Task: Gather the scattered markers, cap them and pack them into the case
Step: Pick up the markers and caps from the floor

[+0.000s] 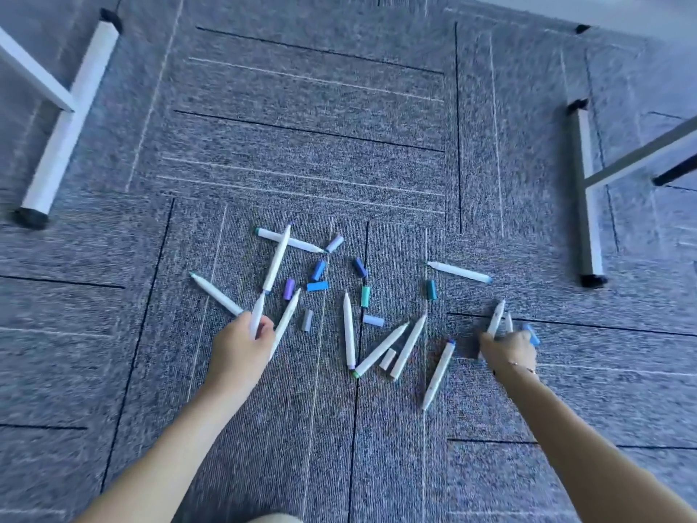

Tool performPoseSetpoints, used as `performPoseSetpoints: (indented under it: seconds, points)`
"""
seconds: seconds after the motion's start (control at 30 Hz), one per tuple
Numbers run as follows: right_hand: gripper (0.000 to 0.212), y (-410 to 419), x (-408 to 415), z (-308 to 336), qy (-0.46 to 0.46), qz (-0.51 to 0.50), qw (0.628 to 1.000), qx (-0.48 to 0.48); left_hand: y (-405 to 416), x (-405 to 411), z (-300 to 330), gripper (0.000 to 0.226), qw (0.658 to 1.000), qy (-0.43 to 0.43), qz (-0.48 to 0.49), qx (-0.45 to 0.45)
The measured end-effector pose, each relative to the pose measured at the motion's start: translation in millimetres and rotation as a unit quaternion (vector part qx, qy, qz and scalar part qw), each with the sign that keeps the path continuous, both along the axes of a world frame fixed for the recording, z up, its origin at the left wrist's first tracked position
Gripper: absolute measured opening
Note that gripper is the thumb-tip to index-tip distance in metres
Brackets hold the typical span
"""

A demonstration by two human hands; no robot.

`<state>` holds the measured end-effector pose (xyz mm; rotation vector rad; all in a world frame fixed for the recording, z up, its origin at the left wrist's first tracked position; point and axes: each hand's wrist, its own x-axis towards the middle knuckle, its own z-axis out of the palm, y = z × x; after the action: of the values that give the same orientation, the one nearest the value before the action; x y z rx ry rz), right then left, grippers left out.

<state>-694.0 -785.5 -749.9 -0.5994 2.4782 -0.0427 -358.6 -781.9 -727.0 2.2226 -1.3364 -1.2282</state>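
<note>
The left hand (241,343) is gripping one white uncapped marker (258,313) at lower centre-left of the frame, while the right hand (509,351) is clutching a small bunch of markers (496,320) at centre-right. Between the hands, the loose markers (349,334) are lying mostly lengthwise toward the top of the frame, the loose caps (317,286) just above them; no case is showing.

Two bare forearms enter from bottom of frame, no sleeves visible. Left hand (241,347) lower centre-left, no rings or watch seen. Right hand (509,351) centre-right, thin bracelet (522,368) at the wrist, pinkish-metallic; detail blurred.
</note>
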Motion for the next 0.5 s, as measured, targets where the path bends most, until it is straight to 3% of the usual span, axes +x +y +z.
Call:
performPoseSetpoints:
  seconds: [0.1,0.27,0.37,0.5]
  points:
    - [0.041,1,2,-4,0.007,0.015,1.000,0.011,-4,-5,-4,0.005,0.999,-0.030,-0.006,-0.024]
    - [0.019,1,12,4,0.024,0.039,0.995,-0.087,-10,-20,-33,0.023,0.997,-0.071,-0.040,-0.011]
    - [0.026,-4,39,10,-0.025,0.143,0.983,-0.114,-8,-24,-42,0.028,0.995,-0.085,-0.053,0.009]
    - [0.036,-9,97,3,-0.071,0.293,0.950,-0.076,4,-12,-44,0.027,0.995,-0.068,-0.070,0.017]
